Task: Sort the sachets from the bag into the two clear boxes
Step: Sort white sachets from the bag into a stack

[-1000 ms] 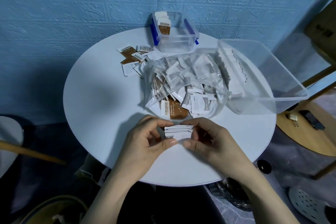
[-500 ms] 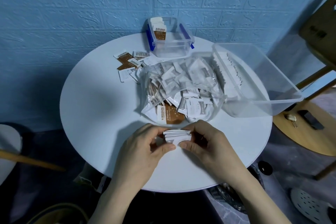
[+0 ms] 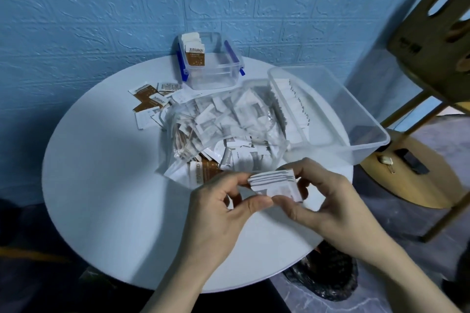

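Both hands hold a small stack of white sachets [image 3: 276, 181] just above the near part of the round white table [image 3: 101, 185]. My left hand [image 3: 218, 213] pinches the stack's left end, and my right hand [image 3: 323, 201] grips its right end. Behind the stack lies a clear plastic bag [image 3: 223, 129] full of white and brown sachets. A small clear box with blue clips [image 3: 211, 63] stands at the back with brown sachets upright in it. A large clear box [image 3: 330, 109] at the right holds a row of white sachets.
Loose brown and white sachets [image 3: 152, 101] lie on the table left of the bag. A wooden stool [image 3: 412, 170] and a wooden frame [image 3: 437, 33] stand at the right. A dark bin [image 3: 328, 274] sits below the table's near right edge. The blue wall is close behind.
Both hands have lifted the sachet stack slightly and moved it to the right, toward the large box. The camera view has shifted, so the table sits further left.
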Demonstrator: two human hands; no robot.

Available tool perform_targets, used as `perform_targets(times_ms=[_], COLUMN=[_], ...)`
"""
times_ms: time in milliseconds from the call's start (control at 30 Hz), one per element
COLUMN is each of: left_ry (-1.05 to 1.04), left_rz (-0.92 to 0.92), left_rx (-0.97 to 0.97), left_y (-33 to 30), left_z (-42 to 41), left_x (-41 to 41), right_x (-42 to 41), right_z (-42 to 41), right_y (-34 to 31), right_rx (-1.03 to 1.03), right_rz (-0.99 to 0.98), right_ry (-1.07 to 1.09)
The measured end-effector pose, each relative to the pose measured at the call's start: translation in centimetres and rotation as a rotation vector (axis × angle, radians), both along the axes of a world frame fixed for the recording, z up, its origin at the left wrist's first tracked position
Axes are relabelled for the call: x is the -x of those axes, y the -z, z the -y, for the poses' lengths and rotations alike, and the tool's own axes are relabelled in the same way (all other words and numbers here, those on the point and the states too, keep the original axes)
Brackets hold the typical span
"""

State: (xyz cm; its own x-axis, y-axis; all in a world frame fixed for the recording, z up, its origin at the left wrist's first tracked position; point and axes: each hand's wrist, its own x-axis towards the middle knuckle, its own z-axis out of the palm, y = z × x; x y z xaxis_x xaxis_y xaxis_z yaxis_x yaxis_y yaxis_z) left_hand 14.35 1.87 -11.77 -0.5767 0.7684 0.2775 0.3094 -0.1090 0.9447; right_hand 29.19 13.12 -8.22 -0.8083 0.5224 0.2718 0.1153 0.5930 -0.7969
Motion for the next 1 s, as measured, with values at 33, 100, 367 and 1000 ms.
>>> perform_targets(times_ms=[33, 100, 367, 1000], left_ry=[0.012, -0.006, -0.020, 0.021], left_rz=[-0.033, -0.257, -1.100, -1.119], left_rx=[-0.014, -0.042, 0.077, 0.136], left_y=[-0.3, -1.0, -1.1, 0.5], left_z=[-0.6, -2.0, -7.3, -7.6], left_x=[-0.5, -1.2, -2.8, -1.3], right_x=[-0.5, -1.5, -2.6, 4.0], right_z=[-0.7, -2.3, -11.7, -15.4], right_y=[-0.7, -2.4, -5.9, -3.0], right_rx=[-0.029, -0.083, -0.382, -0.458], right_rz=[0.013, 0.025, 0.298, 0.596], right_ry=[0.000, 0.023, 0.217, -0.229])
